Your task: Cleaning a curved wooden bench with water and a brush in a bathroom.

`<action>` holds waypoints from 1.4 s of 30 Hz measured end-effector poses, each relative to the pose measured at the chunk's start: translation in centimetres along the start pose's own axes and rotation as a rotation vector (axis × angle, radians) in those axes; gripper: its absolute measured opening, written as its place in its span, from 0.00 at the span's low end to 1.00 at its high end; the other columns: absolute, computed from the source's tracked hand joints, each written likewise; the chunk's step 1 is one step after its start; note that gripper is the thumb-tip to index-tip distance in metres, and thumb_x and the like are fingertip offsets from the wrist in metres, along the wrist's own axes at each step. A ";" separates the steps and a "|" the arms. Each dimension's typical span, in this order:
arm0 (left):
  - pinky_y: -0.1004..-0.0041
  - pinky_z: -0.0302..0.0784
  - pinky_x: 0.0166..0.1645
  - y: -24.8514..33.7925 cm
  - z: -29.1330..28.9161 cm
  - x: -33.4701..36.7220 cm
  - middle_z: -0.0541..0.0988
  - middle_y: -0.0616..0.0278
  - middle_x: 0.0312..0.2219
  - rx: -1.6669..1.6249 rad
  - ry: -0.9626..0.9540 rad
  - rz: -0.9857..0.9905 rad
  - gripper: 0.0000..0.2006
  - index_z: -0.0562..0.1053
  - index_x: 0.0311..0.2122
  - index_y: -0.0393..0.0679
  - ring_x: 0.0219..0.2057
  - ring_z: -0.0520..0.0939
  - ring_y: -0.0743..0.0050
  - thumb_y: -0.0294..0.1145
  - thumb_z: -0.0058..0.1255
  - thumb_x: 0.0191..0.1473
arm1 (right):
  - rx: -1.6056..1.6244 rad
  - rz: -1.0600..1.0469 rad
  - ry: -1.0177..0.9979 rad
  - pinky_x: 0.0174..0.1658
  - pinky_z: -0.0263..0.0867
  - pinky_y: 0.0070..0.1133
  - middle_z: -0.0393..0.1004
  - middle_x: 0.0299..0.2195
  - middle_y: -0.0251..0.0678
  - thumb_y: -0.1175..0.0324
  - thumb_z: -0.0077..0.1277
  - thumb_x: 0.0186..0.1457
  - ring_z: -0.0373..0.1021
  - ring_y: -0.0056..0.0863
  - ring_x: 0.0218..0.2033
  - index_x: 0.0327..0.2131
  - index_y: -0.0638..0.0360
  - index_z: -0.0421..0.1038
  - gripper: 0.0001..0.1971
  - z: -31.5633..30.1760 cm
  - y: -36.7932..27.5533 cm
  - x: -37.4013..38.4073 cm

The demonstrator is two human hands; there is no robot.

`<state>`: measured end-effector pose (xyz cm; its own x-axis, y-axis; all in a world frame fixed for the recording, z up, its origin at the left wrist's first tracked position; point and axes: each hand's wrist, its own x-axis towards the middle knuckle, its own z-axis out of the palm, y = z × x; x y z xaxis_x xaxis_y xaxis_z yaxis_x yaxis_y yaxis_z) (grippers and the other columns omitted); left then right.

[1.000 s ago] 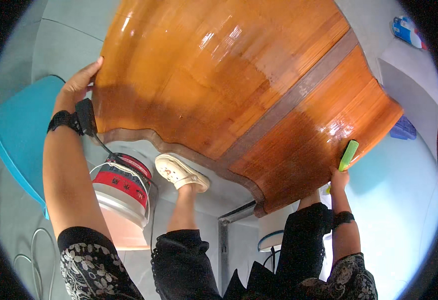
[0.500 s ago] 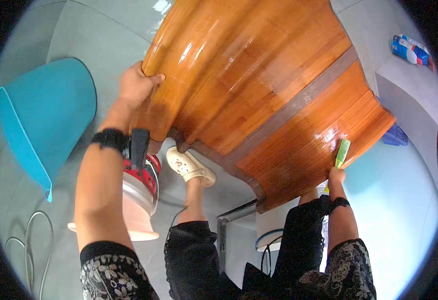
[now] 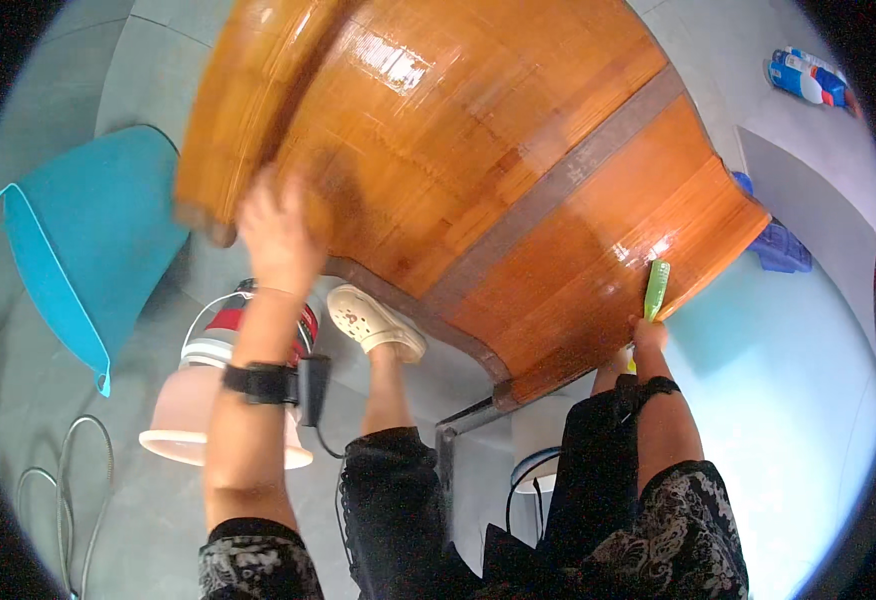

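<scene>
A wet, shiny brown bamboo mat (image 3: 478, 170) with a dark cloth border spreads ahead of me, its left part curled up in a fold. My left hand (image 3: 280, 235) is blurred, fingers stretched out, at the near edge of the mat beside that fold. At the mat's near right edge, my right hand (image 3: 648, 337) closes round a green brush-like tool (image 3: 657, 288). The tool points away from me over the mat; its underside is hidden.
A blue tub (image 3: 88, 240) lies tipped on the left. Near my left forearm are a pale pink basin (image 3: 188, 410) and a grey hose (image 3: 70, 480). Bottles (image 3: 803, 78) stand at the far right, above a blue plastic thing (image 3: 783, 248). My foot wears a cream clog (image 3: 373, 320).
My left hand has let go of the mat's left edge and moved right and nearer. The mat's left part has swung leftward. The right hand still holds the green tool, slightly further left.
</scene>
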<state>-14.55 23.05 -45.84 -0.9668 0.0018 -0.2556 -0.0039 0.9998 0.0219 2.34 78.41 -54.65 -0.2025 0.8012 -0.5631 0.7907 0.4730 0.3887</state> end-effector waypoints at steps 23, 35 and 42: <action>0.64 0.69 0.42 -0.3 -7.2 -32.4 0.68 0.54 0.39 -1.873 -0.223 -1.656 0.28 0.62 0.41 0.35 0.39 0.71 0.62 0.51 0.47 0.46 | -0.396 -0.479 -0.035 0.35 0.65 0.30 0.71 0.29 0.50 0.61 0.50 0.37 0.69 0.41 0.34 0.28 0.64 0.70 0.16 -10.1 -4.4 -10.9; 0.65 0.72 0.40 -1.9 -5.4 -36.6 0.71 0.52 0.33 -2.533 1.281 -1.801 0.17 0.63 0.36 0.31 0.36 0.74 0.63 0.35 0.47 0.46 | -0.302 -0.726 -0.092 0.33 0.63 0.32 0.69 0.22 0.56 0.60 0.47 0.40 0.68 0.48 0.29 0.22 0.70 0.69 0.17 -12.3 -8.5 -20.7; 0.60 0.74 0.42 -4.5 -12.1 -38.4 0.71 0.47 0.32 -2.497 0.962 -1.827 0.10 0.63 0.32 0.30 0.37 0.74 0.54 0.24 0.40 0.43 | -0.268 -0.711 -0.183 0.31 0.63 0.32 0.69 0.20 0.55 0.62 0.50 0.40 0.68 0.47 0.27 0.20 0.68 0.70 0.15 -13.8 -9.9 -23.8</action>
<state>19.46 18.19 -24.41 0.0473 -0.3811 -0.9233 0.4320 -0.8256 0.3629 -8.60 59.72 -35.05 -0.4908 0.2104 -0.8455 0.3354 0.9413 0.0395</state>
